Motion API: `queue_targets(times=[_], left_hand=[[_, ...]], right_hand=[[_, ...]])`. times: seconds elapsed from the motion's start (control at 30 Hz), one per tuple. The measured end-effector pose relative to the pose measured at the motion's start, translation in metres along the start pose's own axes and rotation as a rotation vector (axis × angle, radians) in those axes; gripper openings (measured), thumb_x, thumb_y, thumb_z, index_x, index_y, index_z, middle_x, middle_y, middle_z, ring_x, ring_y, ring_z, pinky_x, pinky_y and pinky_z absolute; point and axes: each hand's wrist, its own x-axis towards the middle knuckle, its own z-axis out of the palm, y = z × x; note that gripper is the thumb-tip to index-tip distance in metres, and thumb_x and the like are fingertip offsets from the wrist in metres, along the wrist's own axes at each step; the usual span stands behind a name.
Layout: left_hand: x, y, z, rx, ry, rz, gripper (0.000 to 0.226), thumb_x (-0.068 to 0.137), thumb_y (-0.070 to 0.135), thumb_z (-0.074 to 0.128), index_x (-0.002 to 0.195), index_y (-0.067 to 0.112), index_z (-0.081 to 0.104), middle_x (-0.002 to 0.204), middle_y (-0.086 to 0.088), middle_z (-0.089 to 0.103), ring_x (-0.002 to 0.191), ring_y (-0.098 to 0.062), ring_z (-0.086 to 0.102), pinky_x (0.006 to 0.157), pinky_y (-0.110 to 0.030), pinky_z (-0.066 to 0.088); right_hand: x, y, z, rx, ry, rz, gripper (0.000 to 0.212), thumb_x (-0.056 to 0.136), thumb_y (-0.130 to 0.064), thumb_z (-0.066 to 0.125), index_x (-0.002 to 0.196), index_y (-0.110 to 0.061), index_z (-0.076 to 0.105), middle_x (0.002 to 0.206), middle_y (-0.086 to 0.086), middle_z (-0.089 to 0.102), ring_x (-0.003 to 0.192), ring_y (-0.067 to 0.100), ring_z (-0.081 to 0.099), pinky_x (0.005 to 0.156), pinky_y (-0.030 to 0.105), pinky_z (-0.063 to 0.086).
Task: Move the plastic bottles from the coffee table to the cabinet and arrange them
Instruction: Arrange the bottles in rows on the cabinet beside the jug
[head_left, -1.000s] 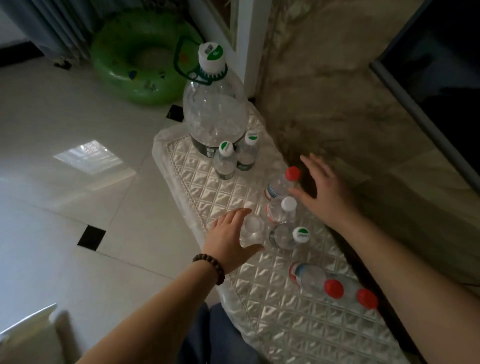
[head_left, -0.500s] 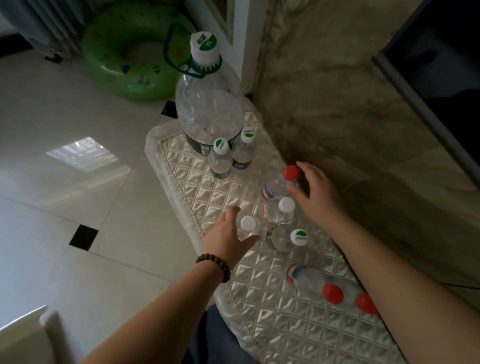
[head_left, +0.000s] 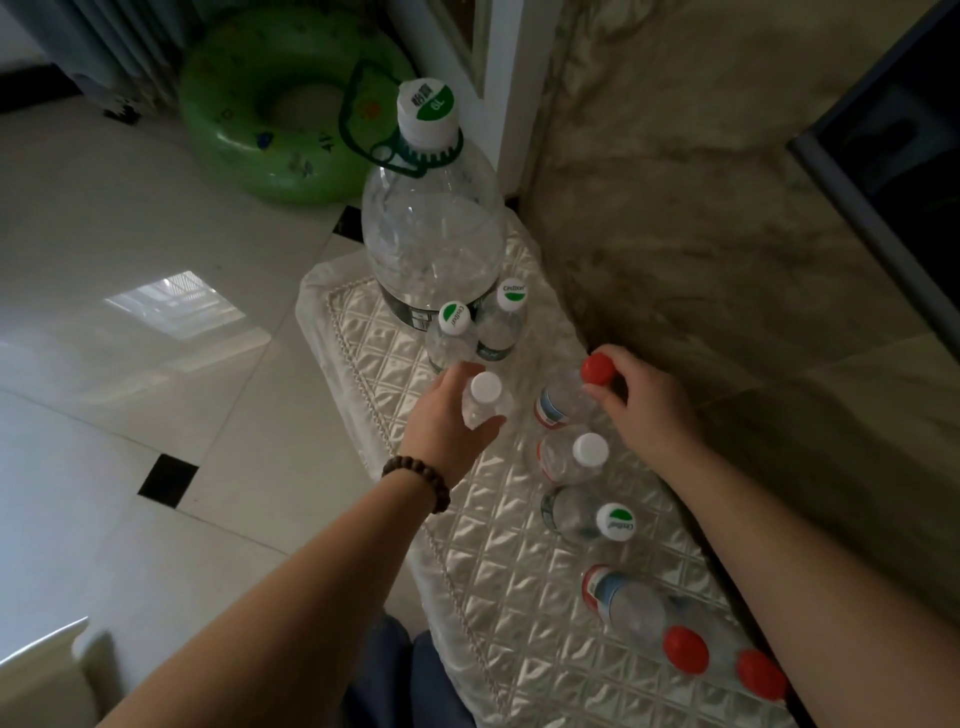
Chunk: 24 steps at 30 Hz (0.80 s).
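Nearest the camera, two red-capped clear plastic bottles (head_left: 675, 631) stand at the close end of the quilted, silvery-covered cabinet top (head_left: 498, 597), right beside the person's right forearm; a careless sweep of that arm could bowl them over. Next along, a green-and-white-capped clear bottle (head_left: 592, 517) and a white-capped clear bottle (head_left: 574, 457) stand untouched in the row. Then the action: the left hand (head_left: 447, 421) is wrapped round a small white-capped clear bottle (head_left: 485, 400), while the right hand (head_left: 641, 402) pinches the neck of a red-capped, blue-labelled clear bottle (head_left: 566, 397). These look empty and light, so a nudge risks toppling neighbours like skittles. Beyond, two small green-capped bottles (head_left: 475, 330) crowd against the big clear water jug (head_left: 431, 228), leaving little room to slot another in.
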Motion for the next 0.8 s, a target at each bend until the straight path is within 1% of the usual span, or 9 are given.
queue_targets(times=[0.1, 0.23, 0.3, 0.37, 0.47, 0.53, 0.63, 0.7, 0.8], left_hand=[[0.008, -0.004, 0.003, -0.002, 0.0, -0.003, 0.048, 0.077, 0.024, 0.075, 0.119, 0.024, 0.052, 0.118, 0.001, 0.058, 0.101, -0.015, 0.054, 0.084, -0.024, 0.041], [0.005, -0.007, 0.009, -0.011, 0.086, 0.0, 0.054, 0.078, 0.022, 0.074, 0.128, 0.024, 0.053, 0.124, 0.003, 0.05, 0.1, -0.008, 0.046, 0.087, -0.021, 0.038], [0.003, -0.009, 0.011, -0.045, 0.1, 0.004, 0.054, 0.078, 0.021, 0.074, 0.127, 0.025, 0.052, 0.123, 0.004, 0.05, 0.102, -0.01, 0.049, 0.09, -0.025, 0.044], [0.003, -0.012, 0.011, -0.086, 0.108, -0.008, 0.052, 0.078, 0.021, 0.074, 0.124, 0.026, 0.049, 0.122, 0.005, 0.051, 0.104, -0.012, 0.051, 0.092, -0.032, 0.049], [0.006, -0.012, 0.009, -0.119, 0.136, -0.009, 0.05, 0.077, 0.019, 0.075, 0.118, 0.026, 0.048, 0.119, 0.006, 0.051, 0.104, -0.013, 0.052, 0.09, -0.038, 0.051], [0.008, -0.011, 0.008, -0.12, 0.141, 0.003, 0.05, 0.076, 0.015, 0.075, 0.119, 0.025, 0.051, 0.119, 0.009, 0.046, 0.105, -0.013, 0.051, 0.092, -0.039, 0.051], [0.009, -0.012, 0.009, -0.117, 0.144, -0.005, 0.052, 0.077, 0.014, 0.075, 0.123, 0.023, 0.053, 0.124, 0.003, 0.042, 0.108, -0.016, 0.051, 0.093, -0.039, 0.05], [0.009, -0.012, 0.009, -0.118, 0.148, -0.003, 0.054, 0.076, 0.013, 0.075, 0.124, 0.022, 0.052, 0.124, 0.004, 0.042, 0.109, -0.016, 0.05, 0.093, -0.039, 0.051], [0.008, -0.013, 0.008, -0.107, 0.14, -0.027, 0.056, 0.077, 0.015, 0.074, 0.127, 0.021, 0.048, 0.129, 0.002, 0.041, 0.113, -0.016, 0.049, 0.094, -0.039, 0.05]], right_hand=[[0.002, 0.002, 0.001, 0.01, 0.006, -0.014, 0.041, 0.09, -0.031, 0.06, 0.128, -0.022, 0.051, 0.12, 0.007, 0.062, 0.111, 0.028, 0.056, 0.09, 0.037, 0.047], [0.005, 0.001, 0.001, 0.023, 0.0, -0.035, 0.038, 0.09, -0.033, 0.059, 0.125, -0.022, 0.051, 0.116, 0.005, 0.062, 0.107, 0.025, 0.058, 0.087, 0.037, 0.048], [0.009, -0.005, -0.001, 0.044, 0.023, -0.059, 0.037, 0.09, -0.033, 0.058, 0.125, -0.023, 0.05, 0.116, 0.005, 0.062, 0.106, 0.024, 0.058, 0.087, 0.037, 0.048], [0.015, -0.016, -0.001, 0.048, 0.026, -0.095, 0.039, 0.091, -0.031, 0.057, 0.128, -0.021, 0.048, 0.119, 0.007, 0.061, 0.107, 0.025, 0.057, 0.087, 0.037, 0.047], [0.028, -0.032, 0.004, 0.02, -0.023, -0.142, 0.041, 0.092, -0.029, 0.057, 0.13, -0.02, 0.047, 0.124, 0.008, 0.058, 0.11, 0.027, 0.055, 0.089, 0.037, 0.046], [0.033, -0.037, 0.011, -0.005, -0.05, -0.148, 0.038, 0.091, -0.031, 0.057, 0.126, -0.024, 0.046, 0.121, 0.006, 0.059, 0.107, 0.028, 0.056, 0.088, 0.041, 0.048], [0.035, -0.037, 0.021, -0.028, -0.071, -0.128, 0.032, 0.09, -0.035, 0.057, 0.118, -0.033, 0.042, 0.114, 0.003, 0.062, 0.101, 0.028, 0.059, 0.084, 0.046, 0.051], [0.034, -0.038, 0.021, -0.022, -0.082, -0.112, 0.036, 0.089, -0.036, 0.058, 0.122, -0.034, 0.042, 0.118, 0.003, 0.061, 0.105, 0.028, 0.059, 0.087, 0.046, 0.05], [0.027, -0.04, 0.012, 0.047, -0.09, -0.089, 0.055, 0.087, -0.038, 0.062, 0.137, -0.028, 0.039, 0.138, 0.003, 0.051, 0.123, 0.025, 0.05, 0.099, 0.041, 0.045]])
